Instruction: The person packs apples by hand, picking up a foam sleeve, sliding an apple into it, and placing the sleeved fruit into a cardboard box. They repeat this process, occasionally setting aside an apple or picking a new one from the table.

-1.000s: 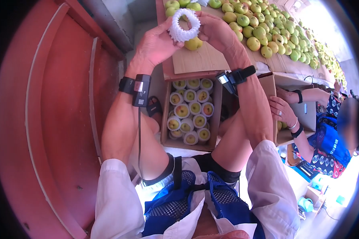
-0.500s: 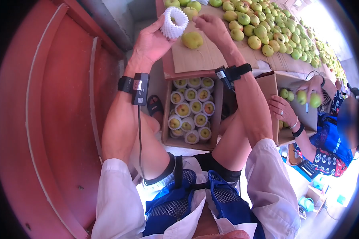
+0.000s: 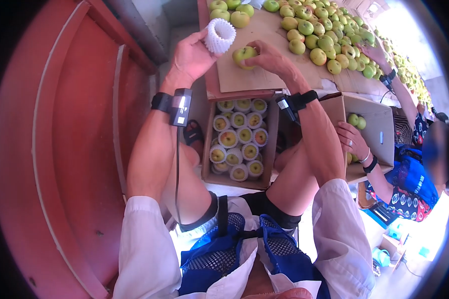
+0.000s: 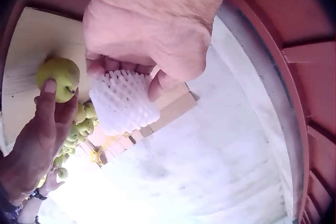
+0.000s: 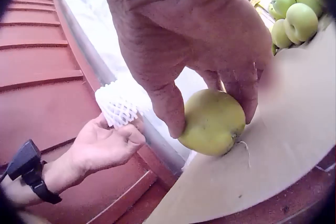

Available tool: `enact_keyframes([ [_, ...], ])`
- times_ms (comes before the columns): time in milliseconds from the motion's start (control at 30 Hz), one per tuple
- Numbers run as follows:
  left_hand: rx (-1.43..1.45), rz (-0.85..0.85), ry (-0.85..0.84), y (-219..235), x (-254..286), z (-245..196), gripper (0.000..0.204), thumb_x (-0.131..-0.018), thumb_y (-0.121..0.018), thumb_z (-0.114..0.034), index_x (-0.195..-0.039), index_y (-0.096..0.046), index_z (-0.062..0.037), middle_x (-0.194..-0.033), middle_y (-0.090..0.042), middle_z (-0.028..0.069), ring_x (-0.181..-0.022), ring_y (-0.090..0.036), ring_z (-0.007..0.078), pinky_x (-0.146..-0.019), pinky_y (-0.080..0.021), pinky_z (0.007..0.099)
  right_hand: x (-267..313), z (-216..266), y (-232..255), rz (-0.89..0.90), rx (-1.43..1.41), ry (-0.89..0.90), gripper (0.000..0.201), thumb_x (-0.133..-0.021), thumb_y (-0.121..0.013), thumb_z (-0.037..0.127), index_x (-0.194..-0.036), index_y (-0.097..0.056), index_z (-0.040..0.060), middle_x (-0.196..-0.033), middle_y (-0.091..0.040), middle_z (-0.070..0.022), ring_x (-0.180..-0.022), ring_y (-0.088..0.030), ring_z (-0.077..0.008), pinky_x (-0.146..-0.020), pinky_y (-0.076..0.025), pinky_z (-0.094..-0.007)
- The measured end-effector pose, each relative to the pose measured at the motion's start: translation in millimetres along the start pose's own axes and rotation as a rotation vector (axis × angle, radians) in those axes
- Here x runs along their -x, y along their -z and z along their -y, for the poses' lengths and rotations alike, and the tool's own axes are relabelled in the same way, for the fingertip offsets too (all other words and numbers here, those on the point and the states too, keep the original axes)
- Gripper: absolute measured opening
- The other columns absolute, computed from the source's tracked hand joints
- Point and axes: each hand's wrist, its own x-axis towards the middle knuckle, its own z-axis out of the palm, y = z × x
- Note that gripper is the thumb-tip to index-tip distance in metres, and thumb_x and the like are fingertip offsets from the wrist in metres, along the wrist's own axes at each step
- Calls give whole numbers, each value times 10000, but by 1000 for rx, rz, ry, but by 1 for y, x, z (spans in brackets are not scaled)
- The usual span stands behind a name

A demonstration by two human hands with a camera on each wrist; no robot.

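A white foam net sleeve [image 3: 220, 36] is held in the left hand [image 3: 193, 57], its round opening spread and nothing inside it. In the left wrist view the thumb and fingers pinch the rim of the sleeve [image 4: 124, 100]. The right hand [image 3: 273, 61] grips a yellow-green apple [image 3: 244, 57] over the cardboard, just right of the sleeve. In the right wrist view, thumb and fingers lie on opposite sides of the apple [image 5: 212, 121]. Sleeve and apple are apart.
Below the hands stands a carton [image 3: 208, 164] of sleeved apples. Many loose apples [image 3: 329, 42] lie at the upper right, several [image 3: 240, 19] beyond the sleeve. Another person's hand [image 3: 351, 137] holds a second carton [image 3: 368, 174] at right. A red panel [image 3: 80, 149] is on the left.
My right hand has left the sleeve and taken hold of the apple on the cardboard. My left hand keeps the sleeve, slightly shifted. The other person's far arm has reached to the apple pile.
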Motion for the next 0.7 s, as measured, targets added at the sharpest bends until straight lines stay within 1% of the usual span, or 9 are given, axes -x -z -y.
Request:
enact_keyframes([
  [67, 3, -16, 9, -3, -3, 9, 346, -973, -566, -210, -1273, -584, -38, -1290, -600, 84, -1157, -555, 229, -882, -446, 351, 5, -8, -3, 7, -47, 50, 694, -736, -838, 276, -1288, -584, -59, -1127, -686, -168, -1047, -653, -256, -925, -507, -343],
  [167, -11, 33, 9, -7, -11, 29, 360, -969, -562, -197, -1266, -580, 5, -1273, -616, 106, -1184, -570, 263, -978, -465, 390, 13, -16, -1, 38, -130, 97, 682, -736, -828, 214, -1316, -567, -32, -1145, -683, -153, -1062, -644, -246, -934, -503, -336],
  [233, -11, 28, 47, -3, -19, 41, 391, -974, -551, -202, -1282, -566, 38, -1270, -624, 131, -1187, -583, 279, -1024, -458, 408, 21, -17, 0, 35, -170, 114, 683, -738, -819, 174, -1338, -553, -12, -1150, -681, -139, -1063, -637, -235, -933, -504, -335],
  [333, -55, 15, 112, -7, -23, 49, 438, -984, -521, -205, -1317, -537, 80, -1296, -621, 171, -1214, -588, 301, -1074, -443, 424, 17, -36, -4, 69, -311, 191, 703, -734, -821, 142, -1361, -534, 6, -1160, -676, -116, -1056, -627, -218, -949, -495, -330],
  [367, -78, 9, 135, -10, -23, 52, 454, -988, -510, -206, -1331, -526, 92, -1310, -618, 185, -1226, -587, 308, -1087, -437, 427, 20, -33, -3, 68, -304, 164, 688, -742, -806, 138, -1360, -535, 4, -1158, -675, -105, -1063, -618, -209, -955, -488, -325],
  [433, -108, 22, 147, -13, -21, 51, 461, -995, -492, -209, -1345, -519, 90, -1328, -612, 196, -1230, -589, 307, -1077, -446, 421, 32, -15, 3, 66, -291, 109, 659, -759, -776, 131, -1359, -539, -1, -1155, -674, -85, -1076, -602, -190, -968, -474, -316],
  [533, -165, 31, 161, -16, -22, 51, 466, -1004, -474, -214, -1355, -515, 89, -1349, -604, 204, -1237, -589, 307, -1063, -459, 414, 46, 5, 16, 62, -399, 46, 532, -814, -685, 138, -1319, -594, -4, -1151, -671, -61, -1104, -578, -166, -996, -438, -290],
  [633, -201, 63, 171, -17, -24, 52, 448, -1008, -474, -214, -1342, -527, 80, -1333, -614, 192, -1222, -599, 300, -1046, -473, 411, 53, 13, 28, 91, -414, 64, 442, -908, -564, 157, -1302, -587, -42, -1287, -627, -99, -1179, -548, -178, -1056, -410, -303],
  [700, -234, 66, 155, -17, -24, 53, 425, -1011, -479, -209, -1326, -540, 69, -1310, -627, 176, -1203, -607, 287, -1038, -479, 409, 51, 4, 27, 94, -439, 97, 407, -920, -542, 145, -1275, -608, -41, -1275, -633, -88, -1172, -547, -168, -1058, -405, -305],
])
